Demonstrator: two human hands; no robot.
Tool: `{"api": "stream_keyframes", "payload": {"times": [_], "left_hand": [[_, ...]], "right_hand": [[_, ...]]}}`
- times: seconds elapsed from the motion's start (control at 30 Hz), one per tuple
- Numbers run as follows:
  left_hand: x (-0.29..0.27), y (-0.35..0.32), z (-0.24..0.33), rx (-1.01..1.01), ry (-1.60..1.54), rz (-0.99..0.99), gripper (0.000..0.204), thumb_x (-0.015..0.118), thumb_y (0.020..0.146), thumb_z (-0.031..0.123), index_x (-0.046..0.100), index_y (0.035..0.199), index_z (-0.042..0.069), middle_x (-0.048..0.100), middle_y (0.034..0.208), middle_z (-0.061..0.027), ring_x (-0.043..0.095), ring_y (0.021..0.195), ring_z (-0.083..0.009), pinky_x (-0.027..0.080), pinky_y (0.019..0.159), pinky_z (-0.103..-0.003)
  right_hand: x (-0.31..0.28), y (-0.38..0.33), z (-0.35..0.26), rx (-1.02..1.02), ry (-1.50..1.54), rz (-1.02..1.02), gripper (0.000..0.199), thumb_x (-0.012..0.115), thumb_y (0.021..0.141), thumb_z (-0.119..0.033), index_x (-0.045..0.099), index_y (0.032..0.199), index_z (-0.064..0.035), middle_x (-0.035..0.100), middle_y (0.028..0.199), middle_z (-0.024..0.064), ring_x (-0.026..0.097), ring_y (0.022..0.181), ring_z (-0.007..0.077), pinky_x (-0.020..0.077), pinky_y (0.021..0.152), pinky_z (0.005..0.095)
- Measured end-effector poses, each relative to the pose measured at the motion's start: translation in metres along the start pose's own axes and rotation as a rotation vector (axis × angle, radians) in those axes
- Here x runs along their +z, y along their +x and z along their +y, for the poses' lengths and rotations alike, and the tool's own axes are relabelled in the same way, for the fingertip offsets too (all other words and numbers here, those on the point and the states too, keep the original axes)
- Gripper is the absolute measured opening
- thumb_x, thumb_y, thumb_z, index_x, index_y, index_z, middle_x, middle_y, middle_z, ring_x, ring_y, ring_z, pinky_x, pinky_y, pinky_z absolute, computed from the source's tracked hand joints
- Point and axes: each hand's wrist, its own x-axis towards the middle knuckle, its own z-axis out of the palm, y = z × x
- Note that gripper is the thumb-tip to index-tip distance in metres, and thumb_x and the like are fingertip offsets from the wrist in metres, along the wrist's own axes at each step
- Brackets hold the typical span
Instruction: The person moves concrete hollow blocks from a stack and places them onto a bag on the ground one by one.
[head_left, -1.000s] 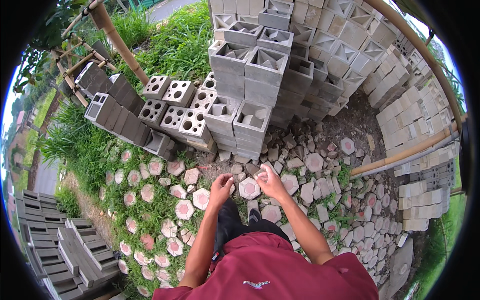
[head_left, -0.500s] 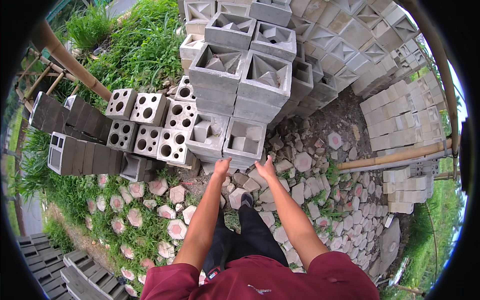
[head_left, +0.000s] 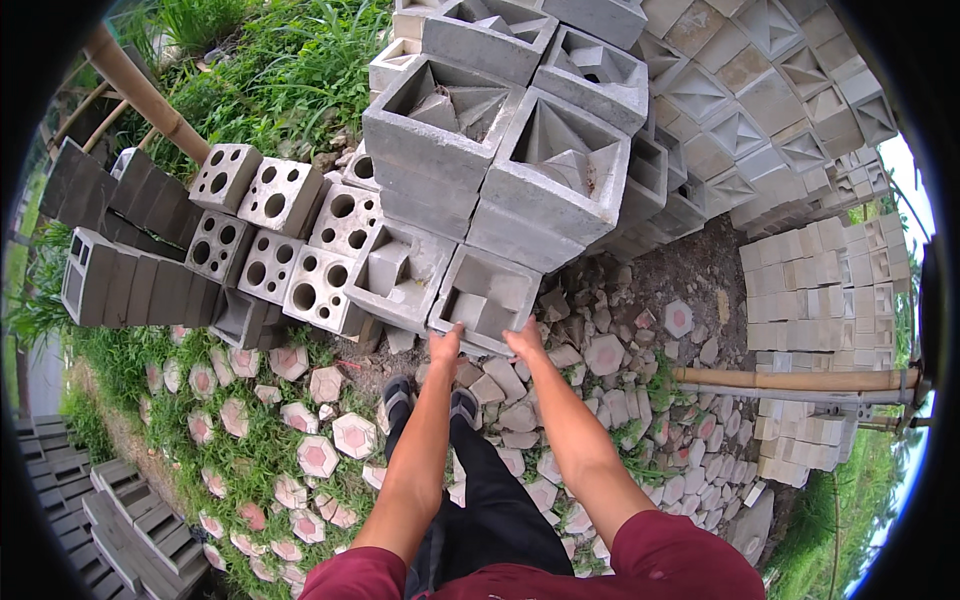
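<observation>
A grey square concrete block point(head_left: 515, 285) with an angular recessed face lies at the near end of the stacked blocks. My left hand point(head_left: 446, 345) is at its near left corner, the thumb on the edge. At the near right corner, my right hand point(head_left: 522, 341) grips the same block; its fingers are partly hidden below the rim. A similar recessed block point(head_left: 417, 252) lies against its left side. Behind both rise taller piles of deep square blocks, including one point(head_left: 549, 225) on the right and one point(head_left: 430, 190) on the left.
Blocks with round holes point(head_left: 322, 285) are stacked to the left. Hexagonal pavers point(head_left: 318, 456) and broken concrete pieces point(head_left: 518, 416) cover uneven, grassy ground near my feet. A bamboo pole point(head_left: 800, 380) crosses on the right, before more stacked blocks point(head_left: 800, 285).
My hands have come up to the near corners of the recessed block and taken hold of it. I have stepped closer, and both my shoes now show.
</observation>
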Motion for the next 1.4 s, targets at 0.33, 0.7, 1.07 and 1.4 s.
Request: {"api": "stream_keyframes", "payload": {"times": [0.33, 0.7, 1.07, 1.4], "left_hand": [[-0.034, -0.027, -0.023, 0.1, 0.03, 0.248, 0.091, 0.056, 0.084, 0.061, 0.03, 0.14, -0.006, 0.034, 0.145, -0.0238, 0.036, 0.132, -0.0351, 0.032, 0.105, -0.05], [-0.074, -0.106, -0.1, 0.018, -0.236, -0.079, 0.071, 0.053, 0.088, 0.058, 0.05, 0.131, 0.001, 0.057, 0.125, -0.0126, 0.056, 0.11, -0.0249, 0.044, 0.095, -0.038], [-0.144, -0.327, -0.123, 0.418, -0.797, 0.13, 0.061, 0.061, 0.088, 0.042, 0.05, 0.128, -0.003, 0.059, 0.121, -0.012, 0.058, 0.106, -0.0198, 0.044, 0.096, -0.034], [-0.232, -0.439, -0.273, 0.634, -0.982, 0.441, 0.069, 0.057, 0.09, 0.052, 0.047, 0.133, 0.0, 0.055, 0.127, -0.0109, 0.053, 0.114, -0.0193, 0.039, 0.1, -0.032]], "right_hand": [[-0.042, -0.037, 0.021, 0.003, 0.087, -0.255, 0.07, 0.064, 0.077, -0.007, 0.028, 0.138, -0.0097, 0.052, 0.121, 0.019, 0.06, 0.1, 0.0368, 0.0591, 0.057, 0.0508], [-0.086, -0.161, 0.004, -0.055, -0.367, -0.618, 0.068, 0.064, 0.077, -0.012, 0.033, 0.137, -0.0089, 0.057, 0.115, 0.0153, 0.062, 0.096, 0.0306, 0.0584, 0.059, 0.0442], [-0.048, -0.304, -0.101, -0.498, -0.532, -0.874, 0.087, 0.056, 0.089, -0.055, 0.023, 0.145, 0.0033, 0.036, 0.145, 0.0215, 0.033, 0.135, 0.0284, 0.0282, 0.109, 0.0388], [0.09, -0.407, 0.032, -0.363, -0.233, -1.238, 0.082, 0.034, 0.095, -0.062, 0.019, 0.149, -0.0028, 0.025, 0.153, 0.011, 0.027, 0.138, 0.0237, 0.0244, 0.112, 0.0371]]}}
